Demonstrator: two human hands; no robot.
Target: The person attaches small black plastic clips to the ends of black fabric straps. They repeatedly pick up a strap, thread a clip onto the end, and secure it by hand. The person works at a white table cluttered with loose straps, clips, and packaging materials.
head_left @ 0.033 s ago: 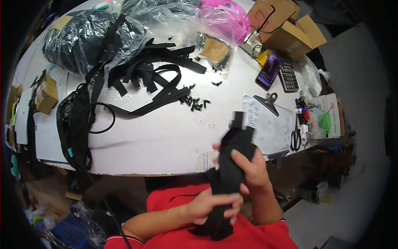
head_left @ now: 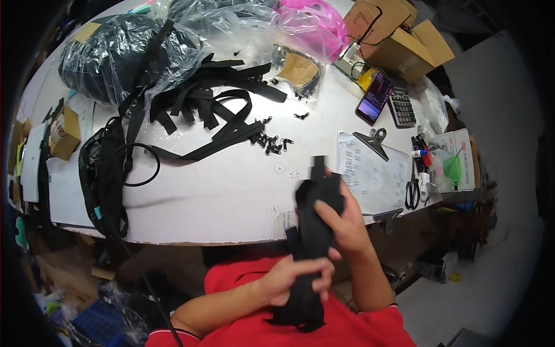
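A thick bundle of black zipper tapes (head_left: 317, 222) is held upright in front of me, at the near edge of the table. My right hand (head_left: 346, 224) grips its upper part, with the thumb laid across the front. Lower down, the fingers of my left hand (head_left: 293, 279) wrap round the bundle over my lap. Loose ends hang below the left hand. Beyond my hands, small black zipper sliders (head_left: 272, 143) lie scattered on the white table (head_left: 219, 202), beside more black tapes (head_left: 202, 101).
Plastic bags (head_left: 130, 55), a pink bag (head_left: 312, 23) and cardboard boxes (head_left: 404, 49) line the back. A clipboard with papers (head_left: 370, 168), a phone (head_left: 376, 98), a calculator (head_left: 402, 109) and scissors (head_left: 412, 192) are on the right. A black mesh bag (head_left: 104, 173) sits left.
The bundle's upper part and my right hand have shifted slightly to the left. My left hand has moved up a little, still round the lower part.
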